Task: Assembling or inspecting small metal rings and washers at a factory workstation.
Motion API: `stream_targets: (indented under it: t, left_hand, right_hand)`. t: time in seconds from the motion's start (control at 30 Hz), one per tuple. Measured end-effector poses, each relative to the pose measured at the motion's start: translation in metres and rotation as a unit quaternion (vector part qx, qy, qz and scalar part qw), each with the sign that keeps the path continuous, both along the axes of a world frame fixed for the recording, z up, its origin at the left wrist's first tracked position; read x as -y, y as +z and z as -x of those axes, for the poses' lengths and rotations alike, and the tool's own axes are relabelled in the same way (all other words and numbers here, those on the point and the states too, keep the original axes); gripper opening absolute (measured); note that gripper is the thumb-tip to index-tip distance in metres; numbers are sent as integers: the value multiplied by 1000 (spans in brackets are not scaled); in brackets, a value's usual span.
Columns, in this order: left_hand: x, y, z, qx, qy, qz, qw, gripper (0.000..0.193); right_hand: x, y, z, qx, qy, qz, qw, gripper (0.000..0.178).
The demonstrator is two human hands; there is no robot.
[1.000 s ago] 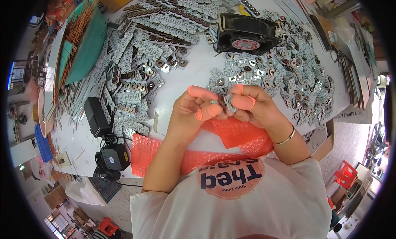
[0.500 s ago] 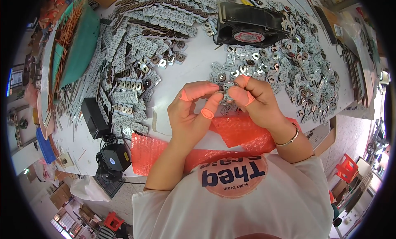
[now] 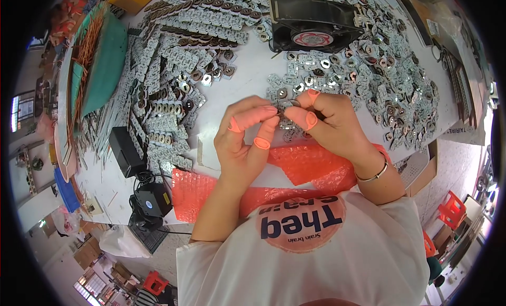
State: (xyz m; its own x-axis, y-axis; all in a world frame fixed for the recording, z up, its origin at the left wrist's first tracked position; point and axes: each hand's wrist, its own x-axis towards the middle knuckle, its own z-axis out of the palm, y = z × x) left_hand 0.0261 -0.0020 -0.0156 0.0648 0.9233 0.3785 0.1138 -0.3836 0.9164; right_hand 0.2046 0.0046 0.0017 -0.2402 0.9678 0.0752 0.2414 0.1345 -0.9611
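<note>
In front of my chest both hands meet over a small silvery metal part, largely covered by my fingers. My left hand pinches its left side between thumb and forefinger, both in orange finger cots. From the right, my right hand grips the same part, also with orange cots on thumb and forefinger. Just beyond my right hand spreads a heap of similar loose metal parts with round discs. Rows of joined parts lie to the left. Under my wrists is red bubble wrap on the white table.
A black fan stands at the back, close to the heap. On the left are a green basin with copper-coloured wires, thin metal strips, a black box and a black adapter with cables.
My hands have shifted slightly left and up in the picture, still together on the part. The part now looks tilted, more edge-on. The whole view has moved a little.
</note>
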Motion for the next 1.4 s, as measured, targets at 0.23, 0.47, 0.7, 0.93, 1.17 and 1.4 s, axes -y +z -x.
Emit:
stream_targets:
  t: [0.23, 0.47, 0.7, 0.93, 1.17, 1.4]
  left_hand:
    - [-1, -1, 5, -91, -34, 0, 995, 18]
    - [-4, -4, 0, 30, -86, 37, 995, 20]
    - [2, 2, 0, 57, -87, 180, 978, 19]
    - [3, 7, 1, 173, -143, 214, 951, 22]
    - [1, 10, 10, 217, -187, 265, 921, 21]
    - [2, 16, 6, 210, -169, 304, 914, 24]
  right_hand:
    - [-2, -2, -9, 70, -40, -111, 991, 14]
    - [-3, -3, -4, 63, -20, -103, 992, 15]
    - [-3, 6, -9, 26, -45, -27, 998, 14]
    - [-1, 6, -4, -36, 33, 64, 997, 17]
    - [0, 8, -3, -189, 63, 234, 952, 19]
    - [0, 4, -3, -205, 54, 241, 947, 19]
